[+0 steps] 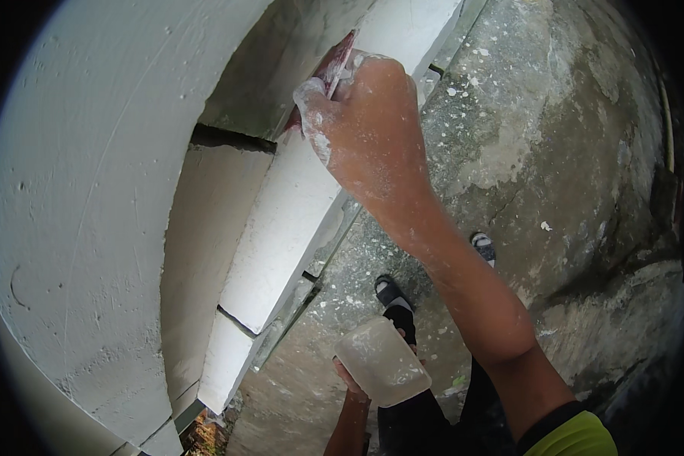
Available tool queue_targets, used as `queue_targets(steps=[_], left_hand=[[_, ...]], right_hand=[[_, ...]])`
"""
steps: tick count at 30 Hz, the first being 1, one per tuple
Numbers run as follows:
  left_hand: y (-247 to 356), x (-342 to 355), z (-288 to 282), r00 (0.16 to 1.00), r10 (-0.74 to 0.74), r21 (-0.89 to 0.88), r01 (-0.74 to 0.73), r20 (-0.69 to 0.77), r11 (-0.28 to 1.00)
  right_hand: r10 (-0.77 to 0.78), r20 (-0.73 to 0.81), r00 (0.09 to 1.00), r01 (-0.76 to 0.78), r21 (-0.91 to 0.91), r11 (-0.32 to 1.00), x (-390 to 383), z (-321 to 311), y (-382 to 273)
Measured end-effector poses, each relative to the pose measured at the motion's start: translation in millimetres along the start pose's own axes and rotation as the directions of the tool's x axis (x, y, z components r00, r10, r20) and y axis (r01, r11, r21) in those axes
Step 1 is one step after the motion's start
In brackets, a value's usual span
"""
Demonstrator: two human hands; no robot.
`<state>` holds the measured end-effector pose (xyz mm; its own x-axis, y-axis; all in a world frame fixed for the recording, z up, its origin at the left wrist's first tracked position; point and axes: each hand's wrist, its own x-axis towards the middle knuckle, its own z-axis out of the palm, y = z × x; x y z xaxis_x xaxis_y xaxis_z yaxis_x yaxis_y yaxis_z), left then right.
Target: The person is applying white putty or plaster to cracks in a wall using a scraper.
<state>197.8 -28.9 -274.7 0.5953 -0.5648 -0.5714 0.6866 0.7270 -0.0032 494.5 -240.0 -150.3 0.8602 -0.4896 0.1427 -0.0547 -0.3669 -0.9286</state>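
My right hand (376, 121), spotted with white paste, is closed on a thin, flat dark red scraper (336, 62). The scraper's edge lies against the white ledge (277, 220) or very near it, in the ledge's upper part. My fingers hide part of the tool. Lower down, my left hand (347, 375) holds a cloudy, see-through plastic tub (384, 361) with rounded corners and whitish smears. Fingers show at two sides of the tub, while the palm is hidden beneath it. What the tub contains I cannot make out.
A large pale wall surface (91, 197) fills the left side. Dark gaps (232, 139) cross the recess and ledge. Below lies a rough, stained concrete floor (532, 152) with white splashes, where my sandalled feet (394, 292) stand. Dry leaves (207, 435) lie near the ledge's lower end.
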Motion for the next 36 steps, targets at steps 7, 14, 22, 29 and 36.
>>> queue_targets(steps=[7,14,22,29,36], left_hand=[[5.3,-6.9,-1.7,1.0,0.02,0.033,-0.019,-0.02,0.999],[1.8,-1.3,-6.5,0.999,-0.022,0.026,0.021,0.04,0.999],[7.6,-13.3,-11.4,0.996,0.032,0.101,-0.024,-0.084,0.995],[5.4,-12.5,5.3,0.989,0.148,-0.424,-0.134,-0.001,0.896],[0.2,-15.7,-17.0,0.999,0.041,0.131,-0.041,0.004,0.99]], right_hand=[[-0.027,-0.059,0.998,0.042,0.262,0.964,-13.5,-33.8,-21.8],[-0.083,-0.11,0.99,0.107,0.236,0.966,-6.8,19.4,-23.0],[0.049,-0.141,0.989,0.002,0.338,0.941,-22.5,-23.6,-30.5],[-0.05,-0.201,0.978,0.128,0.402,0.907,-17.1,12.1,-46.8],[0.121,-0.066,0.99,-0.097,0.289,0.953,-26.0,-11.2,-10.3]])
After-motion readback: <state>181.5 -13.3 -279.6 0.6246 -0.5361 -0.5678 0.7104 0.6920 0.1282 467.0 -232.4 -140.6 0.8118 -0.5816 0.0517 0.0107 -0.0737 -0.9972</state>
